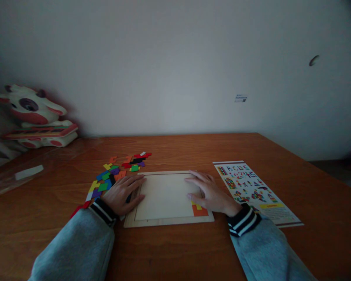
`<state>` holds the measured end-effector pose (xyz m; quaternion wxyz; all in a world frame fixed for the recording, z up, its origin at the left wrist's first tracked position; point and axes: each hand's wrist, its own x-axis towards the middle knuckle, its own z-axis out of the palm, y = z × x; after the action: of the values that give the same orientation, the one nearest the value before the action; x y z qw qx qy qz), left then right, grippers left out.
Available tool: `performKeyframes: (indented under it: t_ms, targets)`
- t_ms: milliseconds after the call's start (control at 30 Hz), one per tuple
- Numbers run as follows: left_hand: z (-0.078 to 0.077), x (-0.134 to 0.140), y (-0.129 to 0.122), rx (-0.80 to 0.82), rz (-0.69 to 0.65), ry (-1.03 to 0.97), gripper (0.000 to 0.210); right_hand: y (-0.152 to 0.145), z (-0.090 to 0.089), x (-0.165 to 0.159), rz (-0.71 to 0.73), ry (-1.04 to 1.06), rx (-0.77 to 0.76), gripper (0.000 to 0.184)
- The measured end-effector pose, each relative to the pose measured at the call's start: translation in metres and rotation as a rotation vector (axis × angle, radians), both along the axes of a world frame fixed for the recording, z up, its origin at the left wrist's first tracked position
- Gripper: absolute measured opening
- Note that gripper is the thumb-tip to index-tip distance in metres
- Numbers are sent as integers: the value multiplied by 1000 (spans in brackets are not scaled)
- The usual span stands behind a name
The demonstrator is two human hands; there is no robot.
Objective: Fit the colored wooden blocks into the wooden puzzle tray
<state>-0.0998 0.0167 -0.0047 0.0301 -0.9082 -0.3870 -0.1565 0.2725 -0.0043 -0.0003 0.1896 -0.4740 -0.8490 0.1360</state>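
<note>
A shallow wooden puzzle tray [168,222] lies flat on the table between my hands. My left hand [124,194] rests over its left edge with fingers apart, and something dark shows under the fingers. Across the tray's right side lies my right hand [209,192], fingers spread. An orange puzzle piece [200,212] sits in the tray's near right corner, with a yellow puzzle piece [197,205] against it, partly covered by my right hand. Loose coloured puzzle pieces [103,187] are scattered beyond and left of my left hand; some are hidden by it.
A printed pattern sheet [251,187] lies right of the tray. At the far left stands a cow-shaped toy keyboard [43,121]. A white strip [29,172] is on the table [169,253] at left. Behind rises a wall [163,70] with a small label [240,98].
</note>
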Motion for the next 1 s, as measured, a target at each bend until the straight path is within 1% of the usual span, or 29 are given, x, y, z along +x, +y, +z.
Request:
performKeyframes:
  t_ms: [100,167,233,333,467,533,600,700,767,867,1000]
  targets:
    - [0,0,0,15,7,-11,51,2,-3,0,-16,50,42,39]
    - [1,1,-1,8,-10,-1,51,4,-5,1,-26,86,76,33]
    - [2,1,-1,4,-20,1,52,5,-5,1,-30,112,95,30]
    - [4,3,-2,9,0,-45,53,6,-3,1,-28,138,102,27]
    - [7,3,-1,29,31,-81,46,6,-1,1,-42,162,119,24]
    - [7,2,3,63,90,-86,40,6,-1,0,-49,178,126,23]
    - [4,-1,7,102,189,-99,37,6,-1,0,-56,193,127,22]
    - [-4,-7,12,146,347,-108,41,5,-1,0,-67,207,121,21]
    - [-8,-10,13,133,421,-95,43,5,-1,0,-74,213,121,22]
    - [-9,-13,12,72,469,-72,41,5,-2,1,-81,220,117,23]
    - [-7,-16,11,45,466,-79,37,6,-2,1,-81,225,108,26]
